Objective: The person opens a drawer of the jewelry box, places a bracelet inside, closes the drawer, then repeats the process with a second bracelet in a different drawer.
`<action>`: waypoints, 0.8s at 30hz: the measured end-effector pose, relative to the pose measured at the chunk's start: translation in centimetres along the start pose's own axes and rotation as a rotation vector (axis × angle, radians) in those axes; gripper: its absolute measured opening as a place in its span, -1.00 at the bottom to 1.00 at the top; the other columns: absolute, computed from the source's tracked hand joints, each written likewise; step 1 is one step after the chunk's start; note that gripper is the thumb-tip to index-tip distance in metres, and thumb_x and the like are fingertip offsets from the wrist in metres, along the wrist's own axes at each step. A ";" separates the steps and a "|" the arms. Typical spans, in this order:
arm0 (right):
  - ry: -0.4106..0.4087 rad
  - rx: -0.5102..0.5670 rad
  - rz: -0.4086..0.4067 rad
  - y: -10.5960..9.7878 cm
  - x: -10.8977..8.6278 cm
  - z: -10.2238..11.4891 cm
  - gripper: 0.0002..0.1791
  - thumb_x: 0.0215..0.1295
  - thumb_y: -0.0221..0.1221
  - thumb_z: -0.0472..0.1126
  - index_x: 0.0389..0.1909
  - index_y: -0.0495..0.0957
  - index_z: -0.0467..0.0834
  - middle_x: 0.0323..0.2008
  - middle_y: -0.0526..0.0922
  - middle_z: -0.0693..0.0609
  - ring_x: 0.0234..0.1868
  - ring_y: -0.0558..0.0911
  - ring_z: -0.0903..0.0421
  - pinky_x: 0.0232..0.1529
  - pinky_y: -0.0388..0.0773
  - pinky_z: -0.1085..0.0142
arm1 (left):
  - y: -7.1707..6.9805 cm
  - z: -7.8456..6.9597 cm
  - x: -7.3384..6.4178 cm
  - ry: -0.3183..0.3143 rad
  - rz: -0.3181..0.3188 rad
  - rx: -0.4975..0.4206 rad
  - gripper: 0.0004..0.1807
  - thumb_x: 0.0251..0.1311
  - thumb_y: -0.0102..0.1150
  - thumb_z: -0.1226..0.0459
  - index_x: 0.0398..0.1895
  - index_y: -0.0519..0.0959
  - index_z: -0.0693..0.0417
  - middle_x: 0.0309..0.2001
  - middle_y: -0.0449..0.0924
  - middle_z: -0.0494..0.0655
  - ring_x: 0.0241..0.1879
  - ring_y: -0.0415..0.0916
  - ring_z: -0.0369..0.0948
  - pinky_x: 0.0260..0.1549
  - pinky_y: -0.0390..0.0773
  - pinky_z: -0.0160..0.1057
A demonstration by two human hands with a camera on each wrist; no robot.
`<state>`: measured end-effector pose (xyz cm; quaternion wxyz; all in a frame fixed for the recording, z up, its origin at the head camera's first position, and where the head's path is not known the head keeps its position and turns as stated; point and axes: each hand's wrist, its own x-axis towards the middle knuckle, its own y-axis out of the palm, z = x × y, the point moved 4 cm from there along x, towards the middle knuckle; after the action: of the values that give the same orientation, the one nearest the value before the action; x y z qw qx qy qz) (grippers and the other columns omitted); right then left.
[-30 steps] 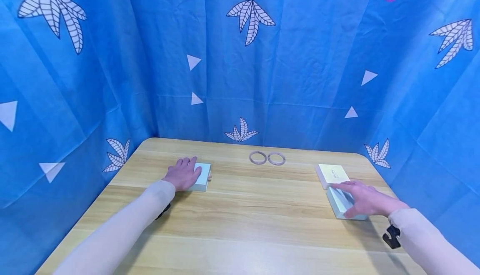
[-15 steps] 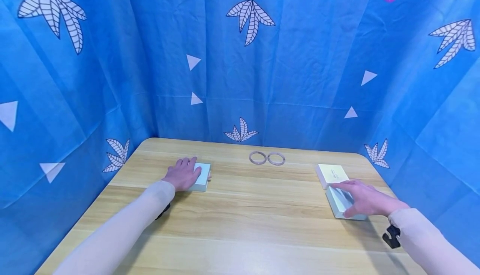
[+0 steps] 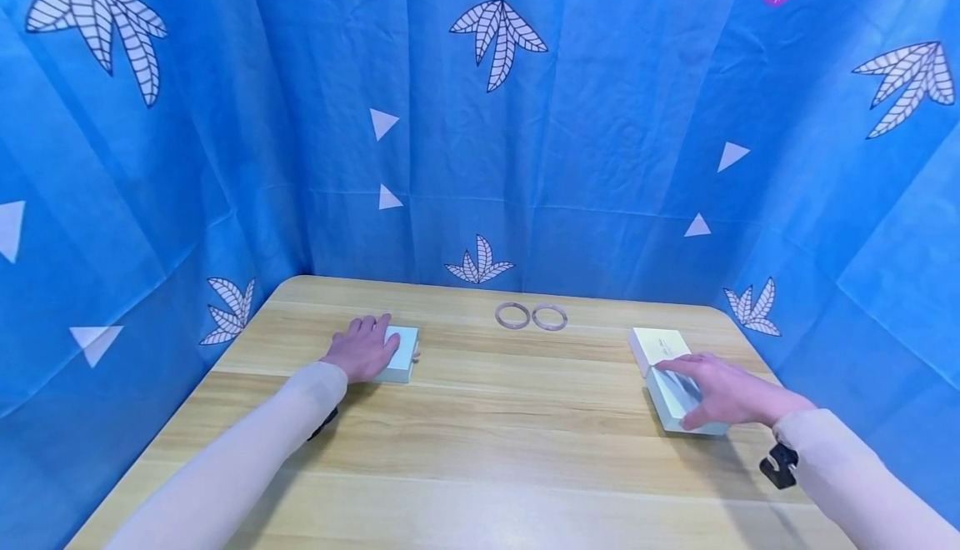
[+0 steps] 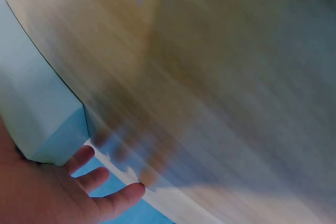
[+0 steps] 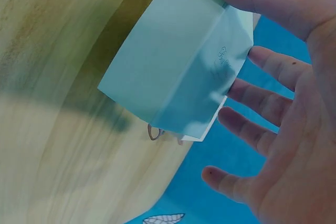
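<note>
On the left of the table in the head view, my left hand [image 3: 362, 348] rests on a light blue box [image 3: 402, 350], fingers stretched out. The left wrist view shows these fingers [image 4: 118, 200] reaching past the end of that box [image 4: 47, 98]. My right hand [image 3: 723, 392] holds a pale mint box [image 3: 663, 396] at the right, thumb on its near edge and fingers along the far side. Thin lettering marks one face of this box [image 5: 173, 72] in the right wrist view. A pale yellow-topped box [image 3: 658, 342] with whitish sides lies just beyond it.
Two thin purplish rings [image 3: 513, 315] lie side by side at the back middle of the wooden table [image 3: 480, 425]. A blue patterned curtain [image 3: 465, 117] encloses the back and sides. A black strap piece [image 3: 780, 465] hangs at the right wrist.
My right hand and the mint box have shifted slightly up and left in the head view. The view itself drifts a little; my left hand stays on its box.
</note>
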<state>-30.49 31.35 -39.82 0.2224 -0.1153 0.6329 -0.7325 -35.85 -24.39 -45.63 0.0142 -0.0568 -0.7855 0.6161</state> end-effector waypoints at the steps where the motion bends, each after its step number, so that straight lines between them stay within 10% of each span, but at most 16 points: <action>1: -0.002 0.000 0.002 -0.1 0.0 0.2 -0.01 -0.18 0.56 0.09 0.39 0.43 0.00 0.29 0.51 -0.25 0.28 0.44 -0.34 0.11 0.44 -0.32 | 0.0 0.0 0.0 -0.001 0.000 -0.001 -0.23 0.53 -0.41 -0.13 0.59 0.01 0.17 0.49 0.10 0.34 0.45 0.04 0.31 0.22 0.19 0.49; 24: -0.009 -0.014 0.021 -2.3 1.5 3.3 -0.05 -0.13 0.53 0.14 0.39 0.44 0.10 0.27 0.51 -0.10 0.07 0.47 -0.02 -0.15 0.55 0.08 | 0.9 0.6 0.5 0.001 -0.006 -0.015 -0.19 0.50 -0.49 -0.18 0.61 -0.03 0.14 0.51 0.06 0.33 0.49 -0.02 0.30 0.25 0.11 0.52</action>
<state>-30.69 27.96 -37.13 0.2321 -0.1134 0.6382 -0.7253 -36.35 -24.72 -46.65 0.0160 -0.0551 -0.7901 0.6103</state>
